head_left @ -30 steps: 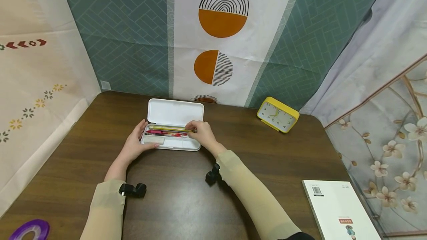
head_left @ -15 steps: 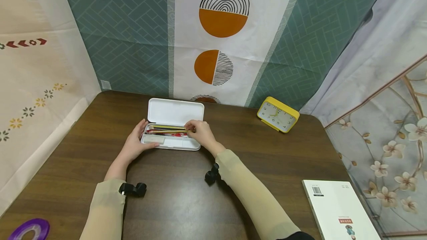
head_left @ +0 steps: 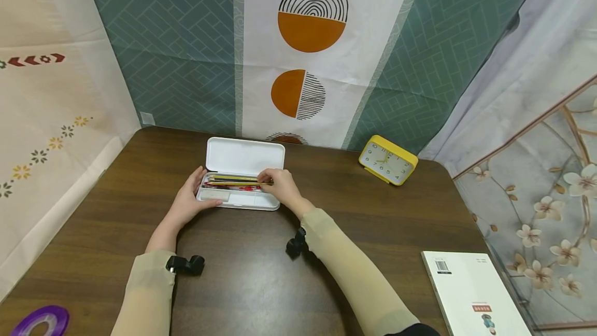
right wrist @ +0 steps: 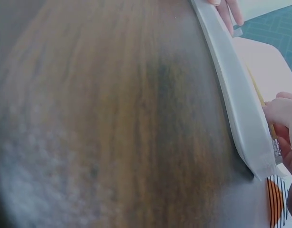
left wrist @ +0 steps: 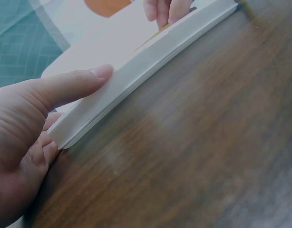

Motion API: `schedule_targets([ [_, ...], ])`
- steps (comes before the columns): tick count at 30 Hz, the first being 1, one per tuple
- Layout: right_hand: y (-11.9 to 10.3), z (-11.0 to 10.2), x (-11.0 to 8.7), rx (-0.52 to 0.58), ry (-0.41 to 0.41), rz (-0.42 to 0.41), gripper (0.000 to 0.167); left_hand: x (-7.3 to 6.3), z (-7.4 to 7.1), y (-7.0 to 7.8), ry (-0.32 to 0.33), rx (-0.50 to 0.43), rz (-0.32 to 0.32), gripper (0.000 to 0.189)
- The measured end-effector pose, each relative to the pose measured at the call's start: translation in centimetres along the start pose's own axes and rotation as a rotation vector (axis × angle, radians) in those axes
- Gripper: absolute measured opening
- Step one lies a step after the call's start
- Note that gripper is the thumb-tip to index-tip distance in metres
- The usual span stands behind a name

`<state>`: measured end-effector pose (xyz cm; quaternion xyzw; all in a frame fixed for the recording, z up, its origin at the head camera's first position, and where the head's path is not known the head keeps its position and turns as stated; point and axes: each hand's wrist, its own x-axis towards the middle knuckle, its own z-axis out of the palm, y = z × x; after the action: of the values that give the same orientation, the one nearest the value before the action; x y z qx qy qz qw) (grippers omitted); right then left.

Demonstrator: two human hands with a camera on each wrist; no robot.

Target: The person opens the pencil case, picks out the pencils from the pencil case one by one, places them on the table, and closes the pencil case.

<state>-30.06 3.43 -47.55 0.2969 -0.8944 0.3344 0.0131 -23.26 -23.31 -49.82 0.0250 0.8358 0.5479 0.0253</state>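
Note:
A white pencil case (head_left: 266, 201) lies on the table with its lid (head_left: 244, 154) raised at the back. My left hand (head_left: 184, 202) holds its left end, the thumb on the front rim and the other fingers round the far side. My right hand (head_left: 282, 189) pinches a yellow pencil (head_left: 240, 184) near its right end, above the case's pencil compartment. In the right wrist view, a metal band shows on this pencil (right wrist: 256, 88) by the fingers. Other pencils and red-patterned pens (head_left: 249, 189) lie in the case. A whitish block like an eraser (head_left: 215, 196) sits in the front compartment.
A yellow clock (head_left: 388, 161) stands at the table's back right. A white book (head_left: 471, 289) lies at the front right, and a purple ring-shaped object (head_left: 58, 318) at the front left corner. Patterned cloth (head_left: 186, 66) hangs behind the table.
My right hand has shifted the yellow pencil slightly towards the front, so it now crosses over the red pens. My left hand has stayed on the case.

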Motion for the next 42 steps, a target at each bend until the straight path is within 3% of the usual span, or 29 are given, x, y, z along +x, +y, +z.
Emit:
schedule_targets([
  [7, -0.2, -0.4, -0.2, -0.017, 0.041, -0.046, 0.013, 0.0, 0.0, 0.0, 0.005, 0.004, 0.005, 0.115],
  [14, -0.3, -1.2, -0.9, -0.05, 0.148, -0.107, 0.014, -0.1, 0.1, 0.3, -0.003, -0.013, 0.008, 0.115],
  [20, 0.2, -2.8, -2.3, 0.0, 0.24, -0.121, 0.015, 0.0, 0.1, 0.2, -0.002, -0.002, 0.008, 0.115],
  [28, 2.6, -5.4, -4.9, 0.002, 0.347, -0.142, 0.014, 0.0, -0.1, -0.2, 0.003, 0.012, 0.004, 0.114],
  [33, 4.6, -7.1, -6.5, -0.03, 0.373, -0.163, 0.016, -0.2, -0.1, -0.1, -0.001, 0.008, -0.001, 0.114],
  [42, 7.7, -9.7, -8.6, -0.038, 0.344, -0.053, 0.016, -0.1, -0.1, -0.1, -0.005, 0.009, 0.002, 0.114],
])
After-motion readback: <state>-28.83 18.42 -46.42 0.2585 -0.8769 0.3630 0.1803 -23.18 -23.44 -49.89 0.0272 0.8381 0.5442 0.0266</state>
